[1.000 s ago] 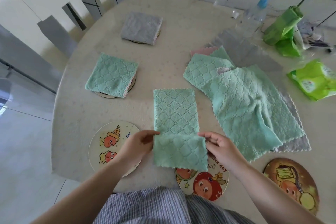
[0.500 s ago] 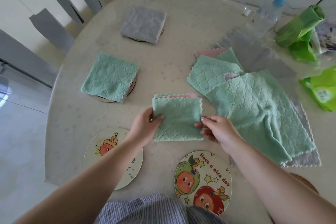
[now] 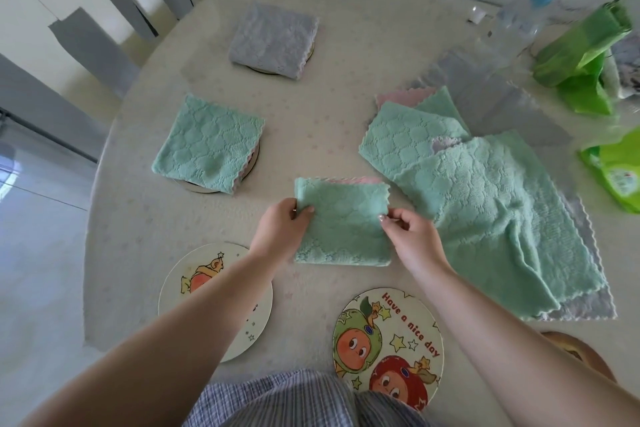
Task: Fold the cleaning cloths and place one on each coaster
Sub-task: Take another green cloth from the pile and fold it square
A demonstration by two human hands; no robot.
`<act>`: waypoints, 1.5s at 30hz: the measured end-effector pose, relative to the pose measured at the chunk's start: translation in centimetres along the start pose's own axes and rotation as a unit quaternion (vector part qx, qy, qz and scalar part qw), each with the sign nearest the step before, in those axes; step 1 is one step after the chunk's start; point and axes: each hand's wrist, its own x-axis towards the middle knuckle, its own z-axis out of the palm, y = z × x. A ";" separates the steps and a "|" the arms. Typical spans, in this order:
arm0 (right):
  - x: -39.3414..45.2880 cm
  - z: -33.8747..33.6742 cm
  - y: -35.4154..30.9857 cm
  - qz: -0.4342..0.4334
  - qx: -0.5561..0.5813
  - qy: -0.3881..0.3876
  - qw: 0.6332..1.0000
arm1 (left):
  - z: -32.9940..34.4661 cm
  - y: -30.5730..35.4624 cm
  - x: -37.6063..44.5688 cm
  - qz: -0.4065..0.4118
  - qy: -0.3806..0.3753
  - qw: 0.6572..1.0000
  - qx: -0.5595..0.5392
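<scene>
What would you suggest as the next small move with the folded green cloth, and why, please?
Probably lift the folded green cloth, pinched by the left hand and right hand, onto the bare coaster just below; the far coasters already carry cloths.

Both forearms are bare, with no sleeves, watch or rings showing. A blue-and-white fine-checked garment (image 3: 277,399) covers the torso. The right hand (image 3: 412,239) has pale glossy nails.

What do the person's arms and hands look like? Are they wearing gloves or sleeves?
No gloves and no sleeves in view: both forearms are bare down to the left hand and right hand. I see no rings, watch or bracelets. The right hand has a light, shiny fingernail. Below is a blue-and-white checked garment.
</scene>
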 end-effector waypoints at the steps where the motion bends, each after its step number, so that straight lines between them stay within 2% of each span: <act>1: 0.2 0.1 0.0 0.003 -0.005 -0.001 1.000 | -0.1 0.1 0.1 -0.009 -0.005 1.000 0.007; 5: 0.9 0.2 0.2 0.024 -0.010 -0.002 1.000 | -0.5 0.2 0.7 -0.034 -0.020 0.999 -0.034; 8: 1.2 0.3 0.2 0.027 -0.011 0.007 1.000 | -0.6 0.1 0.1 -0.029 0.025 0.996 -0.076; 11: 0.8 0.3 -0.1 0.008 0.006 0.045 0.999 | -0.5 -0.2 -1.4 0.106 0.126 0.986 0.005; 13: 0.0 0.6 -0.6 -0.057 -0.005 0.056 0.997 | 0.2 -0.3 -2.4 0.225 0.142 0.958 0.106; 14: -0.5 0.9 -0.9 -0.116 -0.054 0.051 0.990 | 0.7 -0.3 -2.7 0.270 0.133 0.941 0.156; 16: -1.1 2.2 -0.8 -0.241 -0.206 0.026 0.948 | 2.0 -0.8 -2.5 0.324 0.105 0.907 0.245; 18: -1.1 3.6 0.1 -0.291 -0.326 -0.020 0.899 | 3.0 -1.3 -2.1 0.319 0.070 0.892 0.312; 23: 0.3 3.5 2.5 -0.273 -0.484 -0.063 0.829 | 3.3 -2.6 -1.0 0.252 0.044 0.889 0.380; 25: 0.8 2.8 2.6 -0.259 -0.507 -0.084 0.818 | 3.1 -2.7 -0.9 0.229 0.035 0.895 0.382; 29: 0.6 2.5 2.2 -0.239 -0.513 -0.089 0.820 | 3.0 -2.2 -1.0 0.223 0.019 0.894 0.388; 31: 0.3 2.2 1.9 -0.222 -0.487 -0.091 0.840 | 2.2 -2.0 -1.3 0.232 0.015 0.911 0.341; 33: -0.3 1.6 1.8 -0.205 -0.409 -0.052 0.888 | 1.1 -1.8 -2.0 0.203 0.022 0.958 0.203; 35: -1.0 0.8 1.8 -0.154 -0.264 -0.009 0.952 | -0.2 -1.5 -2.7 0.122 0.047 0.991 0.023; 37: -1.4 0.4 1.4 -0.081 -0.137 -0.018 0.987 | -1.0 -1.5 -2.6 0.031 0.050 0.993 -0.098; 40: -1.0 0.5 0.4 0.001 -0.058 -0.037 0.998 | -1.4 -1.0 -1.6 -0.050 0.015 0.983 -0.178; 42: -0.7 0.7 -0.1 0.076 0.013 -0.046 0.996 | -1.5 -0.1 -1.2 -0.089 -0.041 0.968 -0.231; 45: -1.4 0.9 -0.5 0.195 0.166 -0.093 0.962 | -1.9 0.2 -0.8 -0.104 -0.091 0.976 -0.170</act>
